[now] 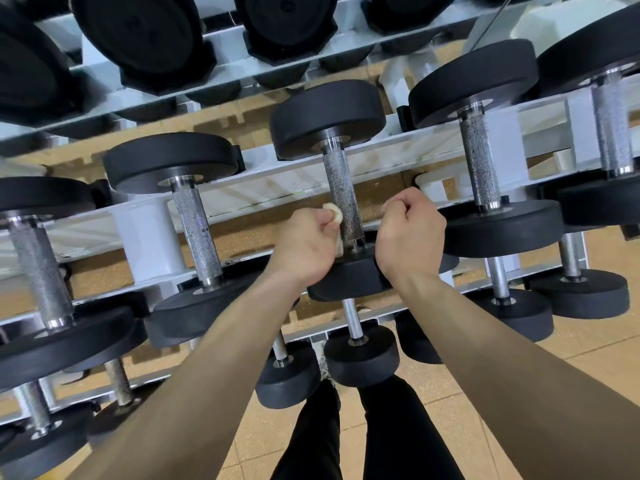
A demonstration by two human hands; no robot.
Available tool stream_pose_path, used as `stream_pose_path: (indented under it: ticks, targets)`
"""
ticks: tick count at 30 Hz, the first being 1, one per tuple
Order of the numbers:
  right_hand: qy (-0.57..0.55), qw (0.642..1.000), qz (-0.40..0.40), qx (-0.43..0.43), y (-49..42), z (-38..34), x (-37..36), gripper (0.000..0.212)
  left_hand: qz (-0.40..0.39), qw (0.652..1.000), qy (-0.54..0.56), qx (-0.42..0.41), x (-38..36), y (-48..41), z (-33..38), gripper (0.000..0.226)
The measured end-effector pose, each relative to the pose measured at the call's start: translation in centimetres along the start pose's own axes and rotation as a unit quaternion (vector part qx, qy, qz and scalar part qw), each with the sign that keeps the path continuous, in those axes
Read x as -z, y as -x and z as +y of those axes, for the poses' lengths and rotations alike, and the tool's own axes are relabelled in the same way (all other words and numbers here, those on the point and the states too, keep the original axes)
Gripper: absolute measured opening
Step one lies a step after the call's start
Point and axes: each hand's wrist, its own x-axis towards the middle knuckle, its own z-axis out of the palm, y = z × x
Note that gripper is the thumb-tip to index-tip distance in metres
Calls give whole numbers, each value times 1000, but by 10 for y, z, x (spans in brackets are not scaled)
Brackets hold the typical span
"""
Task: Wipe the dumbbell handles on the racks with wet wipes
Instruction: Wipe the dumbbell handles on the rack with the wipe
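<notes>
Well, I am standing over the white rack (263, 181), looking down at its middle tier, and both my hands are at the near end of one dumbbell (327, 116). Its knurled metal handle (341, 192) runs away from me between two black round heads, and the near head lies partly under my wrists.

My left hand (304, 244) is curled, with thumb and forefinger pinching a small bunched wet wipe (333, 213). The wipe sits right against the left side of the handle, low down near the collar, and a strip of it hangs below my fingers beside the bar.

My right hand (412, 233) is closed into a fist just to the right of the same handle, knuckles up. I cannot tell whether it grips anything, or whether it touches the bar.

On the same tier a dumbbell to the left (197, 230) and a larger one to the right (479, 161) rest with their handles bare, well apart from my hands. Smaller dumbbells (362, 355) sit on the lower tier beneath my forearms, and big black heads (138, 36) line the top tier.

Below the rack is a tan floor (519, 344), and my legs in black trousers (391, 427) show between my arms.
</notes>
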Motion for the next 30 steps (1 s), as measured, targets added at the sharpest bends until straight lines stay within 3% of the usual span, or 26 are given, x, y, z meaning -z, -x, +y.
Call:
stream_pose_path:
  ticks: [3,8,12,14,16,18,20,23,25,28,30]
  targets:
    - [-1,1000,-1,0,0,0,0,27,6,997,-78,-16,0,15,17,34]
    - [-10,1000,3,-11,0,1,0,25,127,989,67,31,2,-9,40,27]
    - [-12,1000,6,-19,-2,2,-1,25,46,997,-57,-3,-1,6,24,39]
    - [-16,1000,3,-21,-2,2,-1,24,-7,993,-109,-34,8,17,18,32]
    - [-16,1000,0,-23,-2,1,1,24,-33,994,-88,-52,19,27,24,28]
    - [-26,999,-16,-27,-1,0,2,23,-13,998,36,-48,26,36,32,30]
    - [-53,997,-51,-31,0,-1,3,27,25,982,184,-22,31,43,35,38]
    - [-153,972,-175,-16,-2,2,13,41,-1,946,325,17,31,48,38,33]
    - [-212,946,-245,3,-9,7,22,41,-14,940,340,19,28,44,42,28]
    - [-174,940,-285,75,-20,18,31,27,-18,942,333,31,23,33,39,16]
    - [-171,934,-308,66,-29,26,31,29,18,976,216,0,20,24,27,7]
